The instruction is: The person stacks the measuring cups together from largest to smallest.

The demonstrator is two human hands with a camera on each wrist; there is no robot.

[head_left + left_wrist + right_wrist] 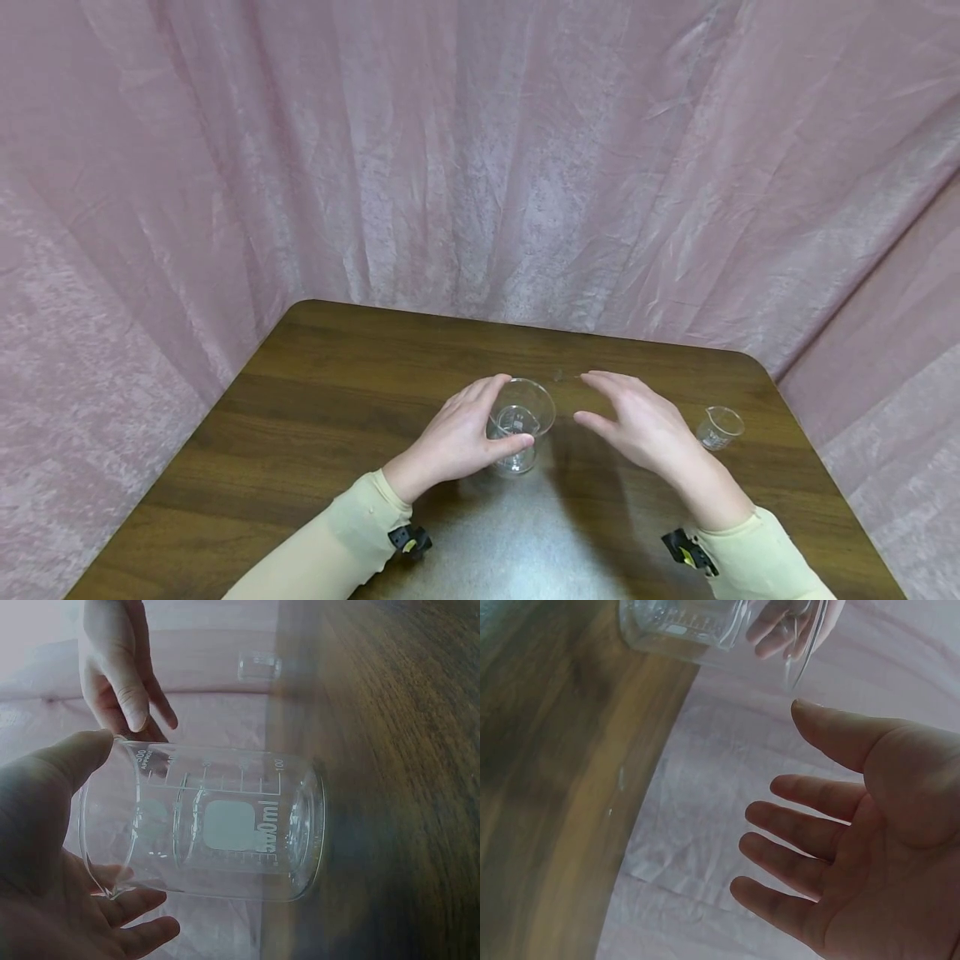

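A large clear glass beaker (545, 415) with white markings stands upright near the table's middle. A smaller beaker (517, 422) sits nested inside it. My left hand (465, 433) holds the large beaker near its rim, thumb on the near side and fingers around the far side; the left wrist view shows the thumb (82, 754) at the rim. Apart from the glass, to its right, my right hand (641, 421) hovers with fingers spread and nothing held. Its palm (900, 847) and separated fingers show in the right wrist view.
Right of my right hand, a small spouted beaker (720, 427) stands on the brown wooden table (360, 358). Behind the large beaker lies a tiny transparent item (558, 376), too faint to identify. Pink curtains (480, 167) hang around the table's back and sides.
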